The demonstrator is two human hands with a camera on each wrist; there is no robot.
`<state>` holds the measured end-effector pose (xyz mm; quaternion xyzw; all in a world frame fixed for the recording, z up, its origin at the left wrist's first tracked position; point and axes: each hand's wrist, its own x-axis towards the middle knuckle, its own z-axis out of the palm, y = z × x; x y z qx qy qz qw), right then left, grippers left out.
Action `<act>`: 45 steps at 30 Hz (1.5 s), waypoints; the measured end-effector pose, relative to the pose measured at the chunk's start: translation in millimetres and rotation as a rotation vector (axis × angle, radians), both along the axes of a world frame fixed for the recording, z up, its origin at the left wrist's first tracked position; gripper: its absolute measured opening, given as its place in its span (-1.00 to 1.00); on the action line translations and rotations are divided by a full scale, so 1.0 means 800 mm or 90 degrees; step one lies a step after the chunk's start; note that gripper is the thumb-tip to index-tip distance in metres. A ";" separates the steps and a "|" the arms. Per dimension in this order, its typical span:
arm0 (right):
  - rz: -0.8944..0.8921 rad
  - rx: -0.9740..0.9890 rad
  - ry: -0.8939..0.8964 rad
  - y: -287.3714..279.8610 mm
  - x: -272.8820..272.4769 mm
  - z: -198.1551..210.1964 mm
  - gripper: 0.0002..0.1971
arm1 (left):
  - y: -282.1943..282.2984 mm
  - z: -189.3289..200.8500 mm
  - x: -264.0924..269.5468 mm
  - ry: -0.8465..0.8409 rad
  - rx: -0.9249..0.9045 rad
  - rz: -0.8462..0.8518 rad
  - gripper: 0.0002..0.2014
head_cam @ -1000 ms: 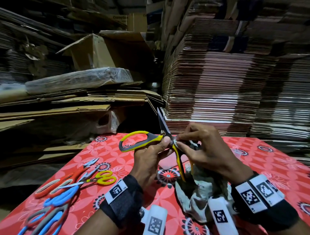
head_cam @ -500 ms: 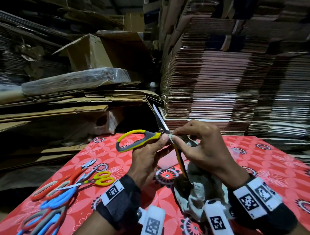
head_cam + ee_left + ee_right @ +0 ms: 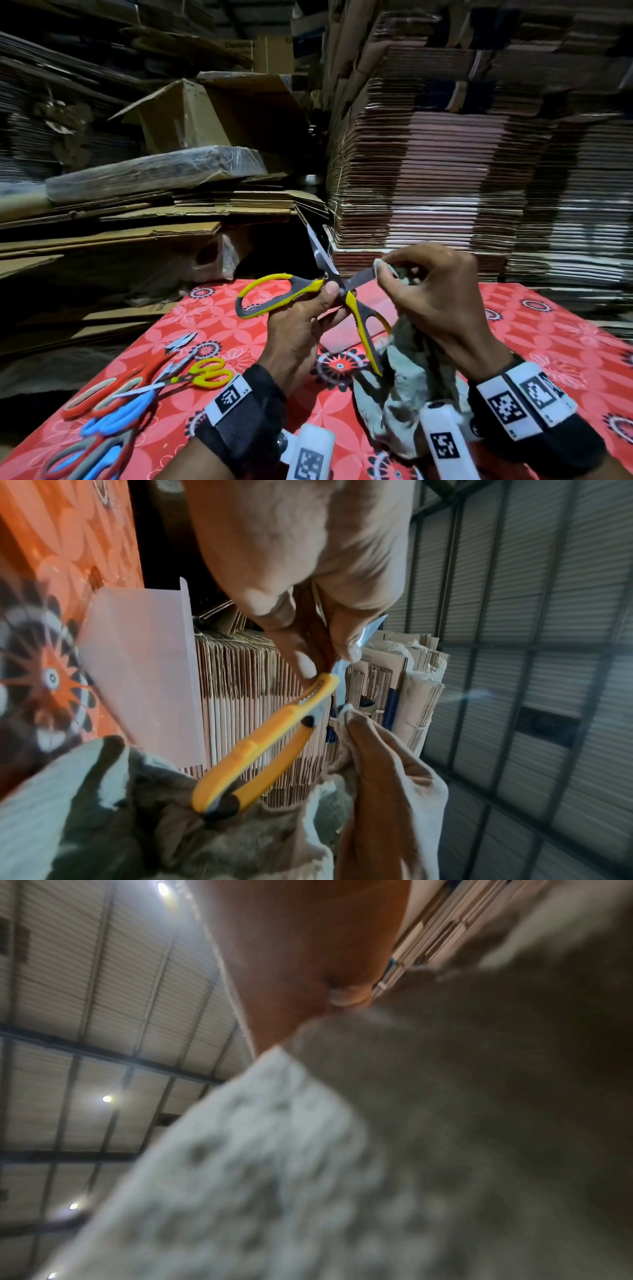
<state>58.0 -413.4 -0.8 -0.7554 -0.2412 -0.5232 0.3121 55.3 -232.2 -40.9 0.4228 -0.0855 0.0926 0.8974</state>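
Observation:
Yellow-and-grey scissors (image 3: 301,291) are held spread wide above the red flowered tablecloth (image 3: 534,342). My left hand (image 3: 305,329) pinches them at the pivot, thumb on top. One blade (image 3: 318,251) points up and away. The other blade (image 3: 361,277) points right into a grey-white cloth (image 3: 411,387) that my right hand (image 3: 435,294) pinches around it. The rest of the cloth hangs down to the table. In the left wrist view a yellow handle (image 3: 270,739) crosses the cloth (image 3: 212,840). The right wrist view shows only the blurred cloth (image 3: 411,1150) and a finger.
Several other scissors, red (image 3: 113,387), blue (image 3: 113,418) and a small yellow-handled pair (image 3: 205,375), lie at the table's left front. Stacks of flattened cardboard (image 3: 428,164) stand right behind the table, with loose cardboard boxes (image 3: 185,113) at left.
The scissors have been opened wider. My right hand with the cloth has slid from the pivot outward along the right-pointing blade.

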 end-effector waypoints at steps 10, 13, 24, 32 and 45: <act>0.065 -0.048 0.049 0.023 0.000 -0.017 -0.91 | -0.001 -0.004 -0.002 -0.022 0.032 -0.021 -0.73; 0.016 -0.055 0.035 0.023 0.001 -0.016 -0.98 | 0.001 -0.005 0.000 -0.018 0.033 -0.009 -0.76; 0.088 -0.023 0.027 0.028 0.001 -0.024 -0.94 | 0.002 -0.004 -0.001 -0.047 0.044 -0.011 -0.68; -0.018 0.024 0.018 0.013 0.008 -0.016 -0.95 | 0.005 -0.003 0.001 -0.011 0.047 0.023 -0.86; 0.017 -0.042 0.016 0.019 0.007 -0.019 -0.96 | 0.004 -0.002 -0.002 -0.002 0.047 -0.001 -0.90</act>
